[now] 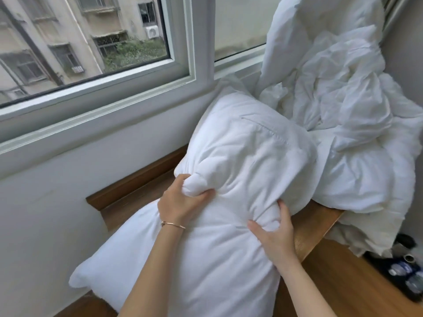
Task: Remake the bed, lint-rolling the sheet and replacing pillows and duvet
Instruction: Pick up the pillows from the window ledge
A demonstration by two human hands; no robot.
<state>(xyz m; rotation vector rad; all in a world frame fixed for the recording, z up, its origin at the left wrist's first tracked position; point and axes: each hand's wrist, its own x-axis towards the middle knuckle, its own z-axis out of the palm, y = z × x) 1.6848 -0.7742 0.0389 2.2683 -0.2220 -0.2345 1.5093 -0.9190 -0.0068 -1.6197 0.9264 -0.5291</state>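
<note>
1. Duvet point(343, 106): white, crumpled, heaped at upper right of frame on a wooden ledge point(313, 227), leaning against window frame point(201, 42).
2. Lower pillow point(206, 259): white, bottom centre, lying flat.
3. Upper pillow point(247, 143): centre, tilted up, resting on lower one and touching duvet.
4. Left hand point(180, 202): fingers curled, gripping upper pillow's near-left corner; thin bracelet point(172, 224) on wrist.
5. Right hand point(274, 234): fingers bunching upper pillow's near edge, gripping it.
6. Bottles point(405, 273): lower right corner, blurry.
</note>
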